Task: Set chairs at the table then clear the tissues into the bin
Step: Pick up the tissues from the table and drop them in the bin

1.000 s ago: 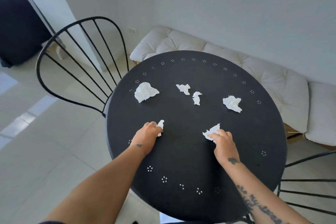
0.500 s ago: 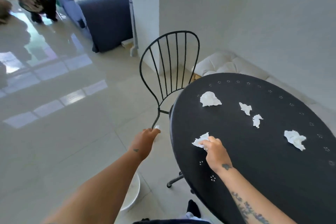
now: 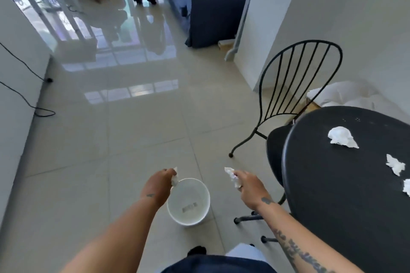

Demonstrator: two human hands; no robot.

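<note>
Head view, nearest first: both forearms reach down and forward over the pale glossy floor tiles (image 3: 137, 131). Half a second ago the right hand was still pinching its tissue on the tabletop and the left hung beside the table edge; now both have swung away from the table and are at the bin. The left hand (image 3: 158, 184) is closed around a small crumpled white tissue (image 3: 175, 178), held right at the near-left rim of the round white plastic bin (image 3: 188, 221). The right hand (image 3: 249, 188) pinches a second crumpled white tissue (image 3: 231, 176) between thumb and fingers, just right of the bin and not yet over its mouth. Neither tissue has been let go, so I judge the first two are about to drop.

Further right, the round black metal table (image 3: 332, 195) holds three more white tissue wads (image 3: 341, 136) in view, so several trips remain. A black wire-backed chair (image 3: 299, 80) already stands tucked against the table's far side, which suggests the chair step is done there.

Inside the bin's base sits a small grey label, too blurred to read. Tattoo lettering runs along the right forearm, also illegible. No brand is legible anywhere.
</note>
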